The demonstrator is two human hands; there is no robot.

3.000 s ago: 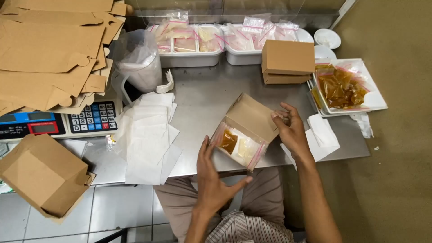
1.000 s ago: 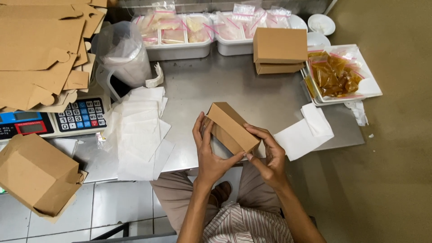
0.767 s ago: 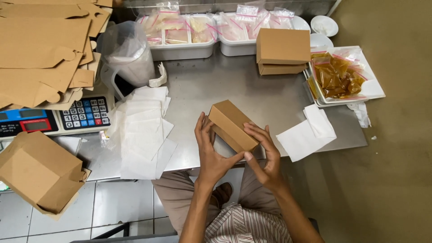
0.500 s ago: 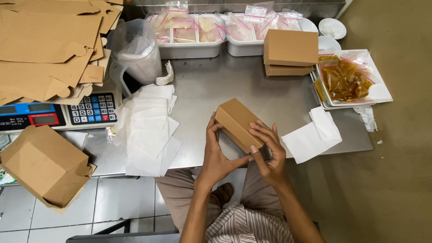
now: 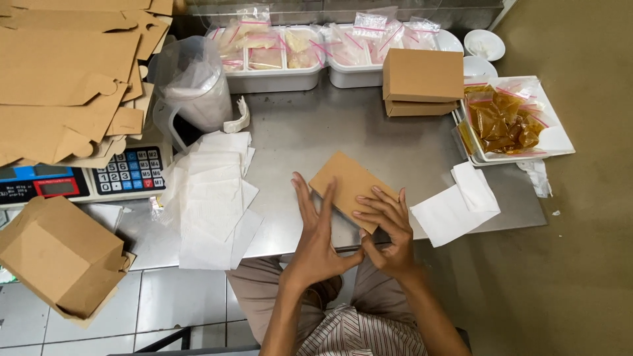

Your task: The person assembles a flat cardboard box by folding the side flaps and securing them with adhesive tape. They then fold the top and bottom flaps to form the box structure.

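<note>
Even overhead light, sharp focus, soft shadows.

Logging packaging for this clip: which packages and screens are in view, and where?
Closed brown box: table's front edge, under both hands.
Two stacked brown boxes: far right.
Open brown box: lower left.
Scale: left, blue panel, keypad.
Sauce pouches: white tray, right.

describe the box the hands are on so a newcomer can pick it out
Start at the steel table and look to its near edge, at the middle. The closed brown box lies there at a slant, between the left hand and right hand. Unlike the two stacked boxes at the back, it lies alone and is touched.
</note>
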